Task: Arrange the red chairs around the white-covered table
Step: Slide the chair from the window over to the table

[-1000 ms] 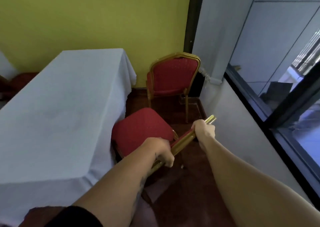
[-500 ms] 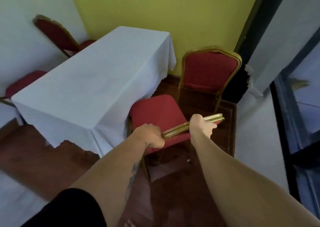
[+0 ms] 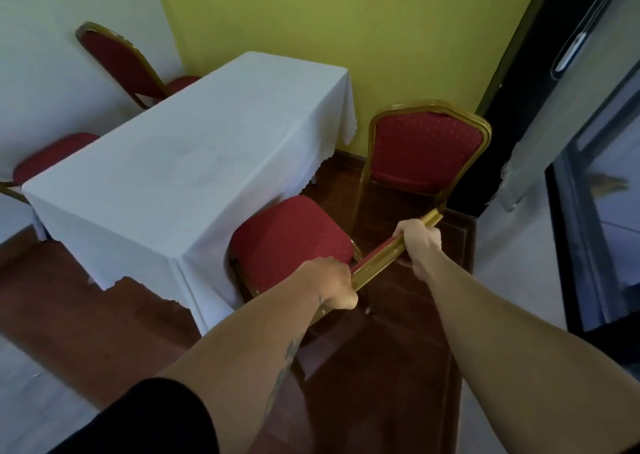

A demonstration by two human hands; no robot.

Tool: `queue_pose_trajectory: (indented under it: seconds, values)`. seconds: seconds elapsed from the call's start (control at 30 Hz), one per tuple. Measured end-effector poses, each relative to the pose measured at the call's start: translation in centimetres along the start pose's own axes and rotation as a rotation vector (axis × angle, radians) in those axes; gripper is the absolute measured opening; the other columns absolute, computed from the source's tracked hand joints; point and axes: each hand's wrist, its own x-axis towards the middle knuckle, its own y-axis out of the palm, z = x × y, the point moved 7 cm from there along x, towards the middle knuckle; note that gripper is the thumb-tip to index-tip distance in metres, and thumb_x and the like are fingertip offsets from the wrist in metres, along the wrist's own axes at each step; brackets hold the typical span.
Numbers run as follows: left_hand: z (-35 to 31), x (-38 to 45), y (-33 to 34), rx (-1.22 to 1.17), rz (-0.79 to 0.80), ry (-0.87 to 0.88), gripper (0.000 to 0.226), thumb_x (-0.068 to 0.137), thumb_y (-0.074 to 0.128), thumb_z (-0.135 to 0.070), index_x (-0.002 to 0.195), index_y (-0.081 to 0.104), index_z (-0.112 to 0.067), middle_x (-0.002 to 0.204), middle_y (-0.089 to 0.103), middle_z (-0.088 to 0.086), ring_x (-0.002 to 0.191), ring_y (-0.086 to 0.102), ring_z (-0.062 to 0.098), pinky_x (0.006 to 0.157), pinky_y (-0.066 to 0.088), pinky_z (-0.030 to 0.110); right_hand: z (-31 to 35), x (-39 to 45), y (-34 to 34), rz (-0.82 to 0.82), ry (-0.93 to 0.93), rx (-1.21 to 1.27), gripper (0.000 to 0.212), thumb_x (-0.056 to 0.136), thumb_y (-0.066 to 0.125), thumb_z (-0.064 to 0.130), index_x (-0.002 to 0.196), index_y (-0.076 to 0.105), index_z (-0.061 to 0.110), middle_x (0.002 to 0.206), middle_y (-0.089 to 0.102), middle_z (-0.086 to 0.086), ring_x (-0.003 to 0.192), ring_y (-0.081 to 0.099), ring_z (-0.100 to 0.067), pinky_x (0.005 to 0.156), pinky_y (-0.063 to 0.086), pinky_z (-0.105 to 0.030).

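Note:
A white-covered table (image 3: 194, 162) stands in the middle of the room. Right below me is a red chair (image 3: 291, 242) with a gold frame, its seat pushed against the table's near right side. My left hand (image 3: 332, 283) and my right hand (image 3: 420, 242) both grip the gold top rail of its backrest. A second red chair (image 3: 426, 148) stands beyond it by the yellow wall, facing me. Two more red chairs are on the table's far side: one upright (image 3: 121, 62) by the white wall, one (image 3: 52, 155) partly hidden behind the tablecloth.
The yellow wall (image 3: 346, 20) closes the far end and a white wall (image 3: 52, 37) the left. A dark window frame and glass (image 3: 595, 211) run along the right. Dark wooden floor (image 3: 381, 367) lies between the table and the right-hand wall.
My view has swung left and pulled back, bringing the two chairs by the white wall into sight. Both hands stay on the chair's top rail, and the chair has shifted slightly beside the table.

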Motion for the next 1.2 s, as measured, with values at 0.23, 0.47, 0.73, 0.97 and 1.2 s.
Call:
queue_pose_trajectory:
  seconds: [0.23, 0.47, 0.73, 0.97, 1.2]
  values:
    - [-0.2, 0.9, -1.8, -0.072, -0.008, -0.033, 0.043, 0.09, 0.057, -0.028, 0.13, 0.061, -0.01, 0.104, 0.059, 0.006, 0.094, 0.061, 0.027, 0.074, 0.043, 0.035, 3.0, 2.9, 1.8, 0.111, -0.053, -0.078, 0.036, 0.078, 0.062, 0.01, 0.113, 0.058, 0.003, 0.092, 0.066, -0.014, 0.082, 0.068, -0.027, 0.078, 0.059, -0.045]
    - [-1.4, 4.6, -4.0, -0.22, -0.064, -0.173, 0.044, 0.09, 0.059, -0.025, 0.13, 0.06, -0.006, 0.125, 0.064, 0.012, 0.111, 0.063, 0.03, 0.079, 0.045, 0.034, 6.0, 8.7, 3.1, 0.234, -0.061, -0.125, 0.035, 0.078, 0.063, 0.008, 0.113, 0.058, 0.002, 0.092, 0.064, -0.014, 0.083, 0.067, -0.026, 0.067, 0.056, -0.04]
    - [-2.8, 9.6, -7.0, -0.275, -0.081, -0.317, 0.04, 0.091, 0.056, -0.024, 0.126, 0.062, -0.006, 0.107, 0.068, 0.009, 0.086, 0.063, 0.023, 0.07, 0.047, 0.032, 9.9, 15.3, 4.5, 0.352, -0.07, -0.198, 0.042, 0.075, 0.065, 0.009, 0.116, 0.062, 0.0, 0.084, 0.066, -0.011, 0.076, 0.068, -0.024, 0.061, 0.055, -0.037]
    - [0.7, 10.5, -7.7, -0.482, -0.143, -0.407, 0.034, 0.087, 0.059, -0.025, 0.119, 0.063, -0.013, 0.097, 0.064, 0.003, 0.091, 0.066, 0.024, 0.085, 0.055, 0.038, 11.3, 16.9, 8.6, 0.357, -0.077, -0.248, 0.063, 0.072, 0.069, 0.017, 0.13, 0.049, 0.005, 0.104, 0.068, -0.015, 0.083, 0.069, -0.026, 0.063, 0.058, -0.039]
    - [7.6, 9.1, -7.8, -0.655, -0.291, -0.496, 0.052, 0.086, 0.052, -0.006, 0.133, 0.06, -0.025, 0.09, 0.064, -0.001, 0.079, 0.065, 0.018, 0.067, 0.052, 0.029, 11.0, 14.9, 14.9, 0.529, -0.042, -0.33, 0.063, 0.085, 0.074, 0.032, 0.128, 0.035, 0.01, 0.105, 0.066, -0.017, 0.086, 0.072, -0.03, 0.07, 0.061, -0.041]
